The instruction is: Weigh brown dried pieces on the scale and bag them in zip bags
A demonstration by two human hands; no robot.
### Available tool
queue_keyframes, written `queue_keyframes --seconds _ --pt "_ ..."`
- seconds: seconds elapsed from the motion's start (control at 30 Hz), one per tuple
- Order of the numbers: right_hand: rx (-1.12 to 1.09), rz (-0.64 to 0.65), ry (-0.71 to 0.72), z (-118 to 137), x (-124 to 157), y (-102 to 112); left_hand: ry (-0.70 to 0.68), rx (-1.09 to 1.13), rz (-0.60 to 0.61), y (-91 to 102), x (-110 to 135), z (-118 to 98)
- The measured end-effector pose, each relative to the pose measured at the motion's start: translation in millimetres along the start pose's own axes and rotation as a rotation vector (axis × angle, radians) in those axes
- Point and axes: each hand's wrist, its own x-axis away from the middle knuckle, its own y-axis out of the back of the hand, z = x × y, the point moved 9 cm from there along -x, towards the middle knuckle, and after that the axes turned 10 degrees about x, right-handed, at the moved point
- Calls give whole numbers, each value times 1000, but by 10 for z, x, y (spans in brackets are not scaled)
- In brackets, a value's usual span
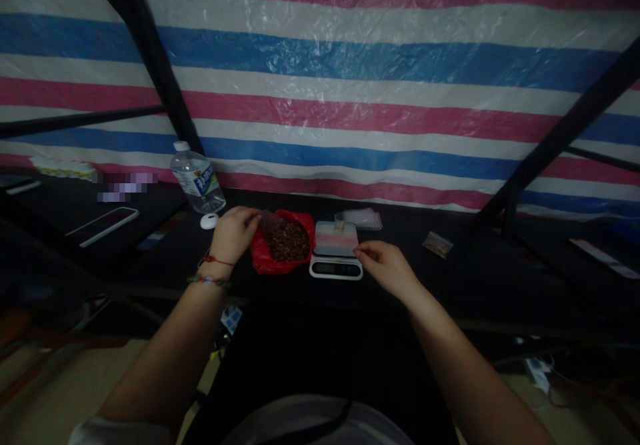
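Pinched a thin clear plastic bag (271,221) between thumb and fingers of the left hand (234,233), over the back left of a crumpled red plastic bag (260,258) of small brown pieces (289,240), just left of a white digital scale (336,269). Had the right hand (387,265) well apart, with fingertips drawn together at the scale's right edge; could not tell empty from holding something. Judged the work early: found just one small filled clear packet (438,245) at the right, against plenty of loose pieces and flat, seemingly unfilled clear bags (367,218) behind the scale. Worked at a black counter (500,285) in dim light, near a clear plastic bottle (199,178), facing red, white and blue striped plastic sheeting (350,65) and dark frame bars (155,65).
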Motion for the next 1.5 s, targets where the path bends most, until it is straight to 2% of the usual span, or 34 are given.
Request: queue_keyframes --seconds 0.13,0.27,0.37,0.47,0.57,0.73,0.77,0.93,1.03,1.1,1.23,1.37,1.5 --pt "-23 9 -46 -272 -95 -124 -32 28 -72 88 23 -80" --pt "5 -72 -92 -685 -171 -267 -86 35 -141 127 30 -87" --pt "18 -184 -107 -963 -176 -331 -172 70 -60 31 19 -101" --pt "28 -263 -117 -1114 -160 -346 -254 92 -19 -19 31 -145" --pt "74 -303 -81 -1102 -158 -324 -268 83 -80 23 49 -162" --pt "116 -272 -20 -1061 -187 -372 -211 49 -283 192 85 -81" --pt "110 -274 -23 -1076 -189 -378 -206 47 -291 198 84 -60" --pt "82 -279 -34 -1136 -188 -399 -269 58 -121 15 59 -62" --pt "80 -286 -30 -1128 -186 -391 -325 91 -92 -31 88 -120" --pt "77 -288 -31 -1120 -183 -385 -345 98 -98 -25 108 -150" --pt "64 -284 -35 -1112 -181 -389 -333 84 -194 89 125 -131" --pt "55 -265 -45 -1130 -193 -413 -373 100 -97 0 129 -136" --pt "38 -247 -42 -1147 -204 -436 -368 115 -157 -27 163 -140"
